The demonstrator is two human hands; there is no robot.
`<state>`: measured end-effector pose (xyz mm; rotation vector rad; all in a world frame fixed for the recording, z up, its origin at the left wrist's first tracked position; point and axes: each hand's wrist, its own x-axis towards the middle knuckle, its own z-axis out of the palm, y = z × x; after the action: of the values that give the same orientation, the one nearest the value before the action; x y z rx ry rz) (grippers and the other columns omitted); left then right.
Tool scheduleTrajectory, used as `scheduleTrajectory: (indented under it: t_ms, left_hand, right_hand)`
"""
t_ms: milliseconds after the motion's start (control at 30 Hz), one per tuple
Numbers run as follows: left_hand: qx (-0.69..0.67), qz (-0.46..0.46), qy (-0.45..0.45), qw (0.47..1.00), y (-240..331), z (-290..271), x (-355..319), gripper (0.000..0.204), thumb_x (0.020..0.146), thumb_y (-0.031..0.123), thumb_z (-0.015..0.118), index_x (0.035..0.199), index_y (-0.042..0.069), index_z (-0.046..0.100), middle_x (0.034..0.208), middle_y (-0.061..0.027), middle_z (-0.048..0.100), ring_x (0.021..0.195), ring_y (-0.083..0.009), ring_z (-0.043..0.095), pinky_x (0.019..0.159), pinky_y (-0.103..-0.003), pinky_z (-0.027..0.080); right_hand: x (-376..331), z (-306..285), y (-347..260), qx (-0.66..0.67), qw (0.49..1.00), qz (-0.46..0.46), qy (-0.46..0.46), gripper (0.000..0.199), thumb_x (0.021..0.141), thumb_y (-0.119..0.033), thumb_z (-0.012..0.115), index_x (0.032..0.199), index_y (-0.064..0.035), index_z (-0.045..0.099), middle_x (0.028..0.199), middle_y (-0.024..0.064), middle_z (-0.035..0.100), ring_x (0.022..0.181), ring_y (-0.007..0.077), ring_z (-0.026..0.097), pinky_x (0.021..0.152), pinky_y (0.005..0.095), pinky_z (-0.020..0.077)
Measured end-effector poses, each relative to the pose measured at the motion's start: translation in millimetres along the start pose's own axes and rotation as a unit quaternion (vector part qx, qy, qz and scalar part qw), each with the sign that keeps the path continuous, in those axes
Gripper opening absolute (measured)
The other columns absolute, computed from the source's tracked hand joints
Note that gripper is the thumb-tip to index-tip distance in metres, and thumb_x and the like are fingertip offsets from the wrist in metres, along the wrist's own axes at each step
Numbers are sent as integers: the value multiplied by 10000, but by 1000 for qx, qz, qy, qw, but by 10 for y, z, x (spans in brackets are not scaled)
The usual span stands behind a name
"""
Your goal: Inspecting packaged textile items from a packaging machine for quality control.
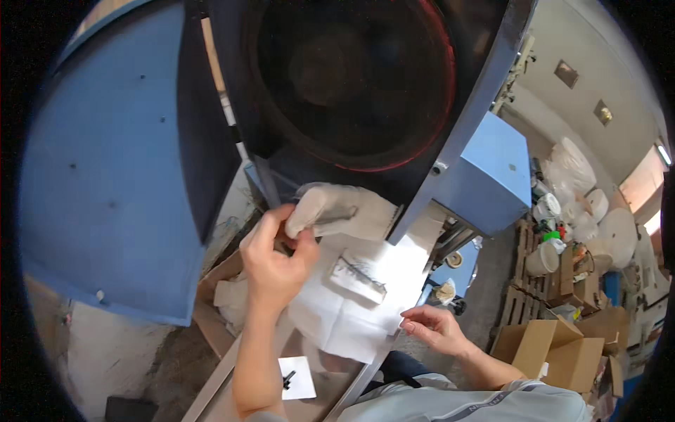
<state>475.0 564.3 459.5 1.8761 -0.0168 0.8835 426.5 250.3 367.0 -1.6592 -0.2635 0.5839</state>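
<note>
My left hand (278,250) pinches the left end of a folded, off-white soft piece that looks like cloth (362,211), with thumb and fingers closed on its edge. The piece lies under the large dark round opening (351,77) of a blue machine. Below it, a small white block-like piece with dark marks along it (357,278) rests on a white sheet (351,323). At the right edge of that sheet hovers my right hand (439,330), its fingers loosely bent and a little apart, with nothing visible in them.
A blue machine door (119,169) stands swung out at left. A cardboard box (211,288) with white material sits beside my left forearm. A white card with a black shape (297,378) lies nearer me. Open cartons (555,352), a wooden pallet (524,260) and white rolls stand at right.
</note>
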Motion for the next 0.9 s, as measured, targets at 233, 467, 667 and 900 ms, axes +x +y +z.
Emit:
scheduleTrajectory:
  t_ms: [233, 467, 667, 900]
  left_hand:
    - [251, 114, 79, 958, -158, -565, -744, 347, 744, 16, 656, 1090, -6, 631, 1072, -197, 637, 930, -393, 616, 831, -448, 507]
    - [326, 152, 43, 932, -126, -725, -1451, 274, 757, -7, 659, 1026, 36, 639, 1187, -158, 621, 929, -345, 611, 792, -426, 519]
    - [192, -34, 49, 980, -20, -968, -1643, 363, 793, 52, 666, 1149, -2, 627, 1191, -172, 609, 928, -284, 627, 835, -359, 520]
    - [-138, -321, 176, 920, -491, -1138, -1556, 311, 994, 187, 554, 1213, -29, 601, 1063, -56, 662, 936, -110, 612, 838, -280, 494]
  right_hand:
    - [857, 763, -606, 206, 965, -2, -164, 419, 1019, -318, 530, 1287, 3, 554, 1136, 89, 664, 944, 172, 645, 833, 305, 529]
    - [1476, 1521, -755, 349, 903, 57, -244, 303, 988, -247, 556, 1198, -28, 566, 1091, 50, 655, 954, 141, 644, 835, 311, 525]
    - [1571, 1809, -551, 214, 952, 1, -217, 370, 966, -193, 543, 1284, -5, 524, 1096, 84, 646, 940, 143, 628, 771, 295, 507]
    - [1465, 1987, -593, 52, 969, -39, -238, 401, 968, -205, 558, 1311, 0, 529, 1105, 73, 631, 1018, 134, 582, 856, 301, 480]
